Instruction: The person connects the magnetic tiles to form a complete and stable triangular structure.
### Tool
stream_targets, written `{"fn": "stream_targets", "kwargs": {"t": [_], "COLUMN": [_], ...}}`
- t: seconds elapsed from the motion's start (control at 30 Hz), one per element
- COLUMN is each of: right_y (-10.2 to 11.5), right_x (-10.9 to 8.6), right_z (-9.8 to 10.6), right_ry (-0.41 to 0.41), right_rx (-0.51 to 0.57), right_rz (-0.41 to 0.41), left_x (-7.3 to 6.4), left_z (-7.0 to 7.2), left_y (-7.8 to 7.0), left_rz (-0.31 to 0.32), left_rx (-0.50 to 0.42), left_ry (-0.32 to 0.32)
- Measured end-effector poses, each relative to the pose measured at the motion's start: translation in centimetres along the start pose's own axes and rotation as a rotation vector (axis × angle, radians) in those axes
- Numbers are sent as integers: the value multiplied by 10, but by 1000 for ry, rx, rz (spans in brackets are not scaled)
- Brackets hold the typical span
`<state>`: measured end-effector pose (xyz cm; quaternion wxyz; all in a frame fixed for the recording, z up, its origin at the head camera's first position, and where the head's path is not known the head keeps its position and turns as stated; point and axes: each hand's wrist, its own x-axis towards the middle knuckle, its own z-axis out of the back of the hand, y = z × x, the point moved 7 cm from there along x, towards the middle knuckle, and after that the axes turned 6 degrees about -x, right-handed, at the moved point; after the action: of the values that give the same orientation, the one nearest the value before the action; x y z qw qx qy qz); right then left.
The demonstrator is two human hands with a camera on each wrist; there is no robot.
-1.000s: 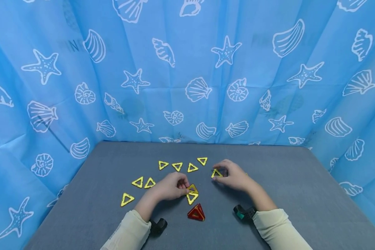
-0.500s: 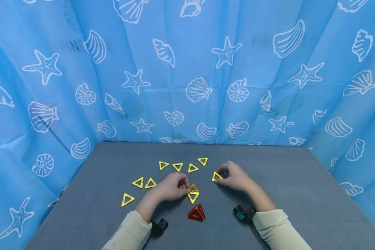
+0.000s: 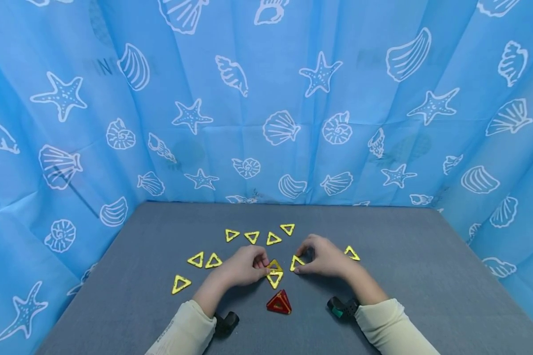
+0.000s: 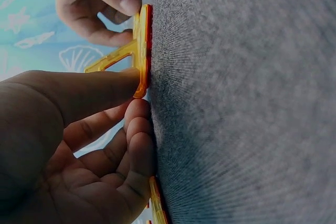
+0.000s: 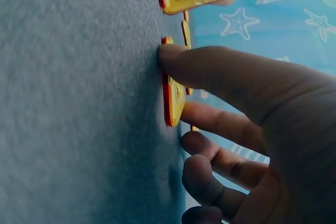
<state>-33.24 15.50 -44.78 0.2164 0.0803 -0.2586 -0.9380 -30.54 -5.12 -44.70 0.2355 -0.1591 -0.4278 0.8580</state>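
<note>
My left hand (image 3: 244, 266) pinches a yellow triangular magnetic tile (image 4: 116, 56) that stands tilted up on the table. Its base meets the edge of a second yellow tile (image 3: 278, 280), which lies flat. To the right, another flat triangular magnetic tile (image 5: 170, 100) is held between the thumb and index finger of my right hand (image 3: 324, 256), a short gap away from the pair. The right hand's other fingers are loosely bent. A small red pyramid (image 3: 279, 302) of triangular tiles sits just in front of the two joined tiles.
Several loose yellow triangles, one of them a far tile (image 3: 287, 233), lie across the back and left of the grey table (image 3: 404, 276). One tile (image 3: 355, 254) lies beside my right forearm. A blue shell-print curtain (image 3: 257, 98) surrounds the table's far side.
My right hand has moved left and nearer with its yellow tile, towards the left hand. The tile behind the right forearm now shows more fully. My left hand stays still.
</note>
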Motion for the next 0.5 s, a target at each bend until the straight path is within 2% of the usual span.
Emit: {"fn": "stream_targets", "kwargs": {"t": [0.27, 0.5], "right_y": [13, 17], "right_x": [-4, -5], "right_z": [-5, -8], "right_ry": [29, 45], "right_rx": [8, 22], "right_rz": [62, 99], "left_x": [0, 0], "left_z": [0, 0], "left_y": [-1, 0], "left_rz": [-21, 0], "left_rx": [33, 24], "left_ry": [-24, -27]}}
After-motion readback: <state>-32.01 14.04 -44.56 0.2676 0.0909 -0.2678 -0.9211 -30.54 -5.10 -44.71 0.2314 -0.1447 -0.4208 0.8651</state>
